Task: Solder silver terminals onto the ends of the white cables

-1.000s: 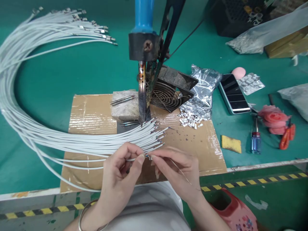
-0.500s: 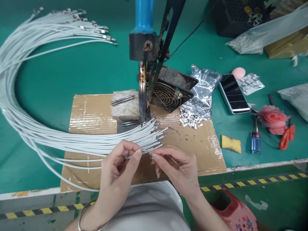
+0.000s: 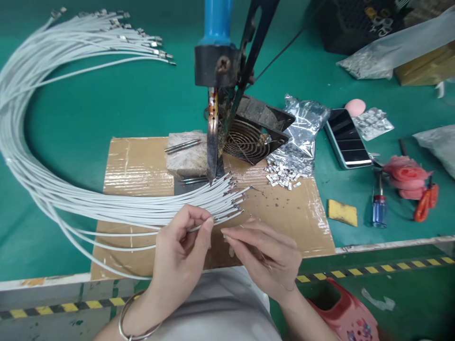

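Observation:
My left hand [image 3: 179,258] pinches the end of one thin white cable [image 3: 106,232] between thumb and forefinger, just above the near edge of a cardboard sheet [image 3: 135,166]. My right hand [image 3: 265,255] is pinched close to that cable end, its fingertips pressed together on something too small to make out; a fine wire runs back across the fingers. A big bundle of white cables [image 3: 31,161] loops round to the left, and their stripped ends fan out under the tip of an upright soldering iron [image 3: 212,137].
A pile of small metal terminals [image 3: 282,174] and a foil bag [image 3: 302,137] lie right of the iron, in front of a tilted fan [image 3: 249,137]. A phone [image 3: 346,138], a blue screwdriver [image 3: 378,208], a yellow sponge [image 3: 341,212] and pink flowers [image 3: 405,175] sit further right.
My hands, joined at the cable end a second ago, have drawn slightly apart. The right hand has turned, and the fine wire that trailed from it now lies across its fingers.

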{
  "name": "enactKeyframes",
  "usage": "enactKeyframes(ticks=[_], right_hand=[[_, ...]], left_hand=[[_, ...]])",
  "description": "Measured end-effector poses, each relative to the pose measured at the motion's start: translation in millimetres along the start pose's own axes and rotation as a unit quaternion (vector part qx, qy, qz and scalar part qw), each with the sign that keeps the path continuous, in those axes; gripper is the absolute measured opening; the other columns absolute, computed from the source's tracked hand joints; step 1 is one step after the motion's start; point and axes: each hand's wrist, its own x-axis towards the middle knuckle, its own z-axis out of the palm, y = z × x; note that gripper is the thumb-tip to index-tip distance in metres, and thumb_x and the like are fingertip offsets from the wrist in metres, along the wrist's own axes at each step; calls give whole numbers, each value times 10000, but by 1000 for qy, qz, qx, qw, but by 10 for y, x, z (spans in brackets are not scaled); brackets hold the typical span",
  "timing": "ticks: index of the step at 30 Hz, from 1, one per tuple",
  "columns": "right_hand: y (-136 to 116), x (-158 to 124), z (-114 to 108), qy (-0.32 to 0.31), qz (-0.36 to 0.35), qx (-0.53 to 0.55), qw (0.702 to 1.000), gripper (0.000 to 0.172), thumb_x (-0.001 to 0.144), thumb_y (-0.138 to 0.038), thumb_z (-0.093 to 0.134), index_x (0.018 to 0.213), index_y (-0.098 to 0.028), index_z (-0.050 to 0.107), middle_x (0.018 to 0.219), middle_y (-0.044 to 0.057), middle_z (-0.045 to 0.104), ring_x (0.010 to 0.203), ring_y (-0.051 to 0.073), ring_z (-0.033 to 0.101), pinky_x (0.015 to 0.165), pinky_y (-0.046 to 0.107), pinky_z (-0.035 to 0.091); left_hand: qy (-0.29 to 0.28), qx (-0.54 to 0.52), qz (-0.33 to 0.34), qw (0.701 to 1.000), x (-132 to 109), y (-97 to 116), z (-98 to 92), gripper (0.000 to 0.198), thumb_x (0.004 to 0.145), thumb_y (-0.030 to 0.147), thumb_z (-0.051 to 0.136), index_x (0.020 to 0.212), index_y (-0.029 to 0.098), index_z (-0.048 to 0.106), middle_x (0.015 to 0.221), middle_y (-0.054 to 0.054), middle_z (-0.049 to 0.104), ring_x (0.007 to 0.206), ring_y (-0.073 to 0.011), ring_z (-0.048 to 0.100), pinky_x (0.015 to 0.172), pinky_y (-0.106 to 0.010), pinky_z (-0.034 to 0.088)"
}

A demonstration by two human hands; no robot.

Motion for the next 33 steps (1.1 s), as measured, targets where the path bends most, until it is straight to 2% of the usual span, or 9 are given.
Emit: enactKeyframes(ticks=[4, 8, 12, 15, 19, 22, 26, 30, 33], right_hand=[[-11, -1, 5, 20, 80, 21, 996, 305, 975, -58, 768, 1138, -277, 904, 810, 19, 835, 640, 146, 751, 609, 254, 660], [-39, 40, 19, 38, 154, 51, 986, 235, 938, -87, 817, 996, -287, 926, 757, 5, 814, 602, 132, 732, 584, 230, 640], [-44, 78, 39, 44, 167, 61, 983, 214, 911, -95, 846, 959, -287, 927, 720, 1, 803, 576, 136, 722, 552, 231, 617], [-29, 95, 31, 31, 138, 58, 988, 281, 912, -70, 840, 1047, -299, 928, 785, 9, 833, 626, 141, 752, 584, 229, 633], [7, 128, -19, -15, 42, 18, 999, 444, 944, -21, 788, 1252, -324, 891, 899, 35, 868, 730, 171, 790, 679, 280, 668], [33, 168, -75, -50, -28, -6, 998, 478, 990, -27, 745, 1354, -319, 846, 901, 44, 861, 728, 181, 778, 682, 310, 672], [54, 224, -172, -96, -81, -42, 991, 450, 1029, -37, 707, 1399, -269, 815, 912, 58, 854, 746, 176, 774, 698, 300, 684], [64, 251, -272, -143, -118, -98, 978, 443, 1044, -47, 679, 1410, -263, 802, 952, 64, 871, 796, 198, 803, 736, 322, 709], [55, 243, -326, -142, -128, -96, 977, 467, 1029, -36, 690, 1416, -272, 804, 955, 57, 881, 793, 200, 813, 734, 323, 711]], left_hand=[[-11, -48, -65, 997, -4, 125, -17, 159, 1013, 257, 722, 859, 220, 715, 677, 50, 607, 555, -99, 491, 512, -183, 388], [-3, -54, -139, 989, -6, 272, -11, 209, 970, 311, 768, 797, 209, 709, 624, 57, 530, 571, -109, 404, 538, -224, 333], [-24, -57, -144, 988, 3, 260, -36, 232, 956, 344, 787, 784, 207, 712, 614, 52, 508, 563, -115, 361, 526, -248, 288], [-49, -68, -123, 989, 15, 189, -68, 226, 974, 329, 771, 788, 212, 717, 606, 55, 496, 543, -113, 330, 510, -250, 280], [-62, -79, -116, 988, 17, 159, -84, 220, 980, 297, 756, 781, 213, 714, 606, 55, 487, 546, -112, 327, 501, -249, 264], [-53, -74, -134, 987, 12, 190, -79, 220, 971, 285, 753, 768, 212, 706, 611, 55, 489, 560, -114, 327, 514, -249, 267], [-69, -67, -144, 985, 13, 235, -72, 240, 963, 303, 750, 749, 211, 695, 596, 62, 470, 554, -113, 310, 526, -249, 282], [-57, -52, -176, 981, 18, 271, -62, 248, 930, 322, 778, 729, 204, 696, 624, 45, 494, 593, -121, 363, 547, -252, 284], [-55, -48, -174, 982, 21, 280, -61, 238, 923, 317, 783, 734, 202, 696, 631, 45, 501, 591, -117, 380, 541, -243, 283]])
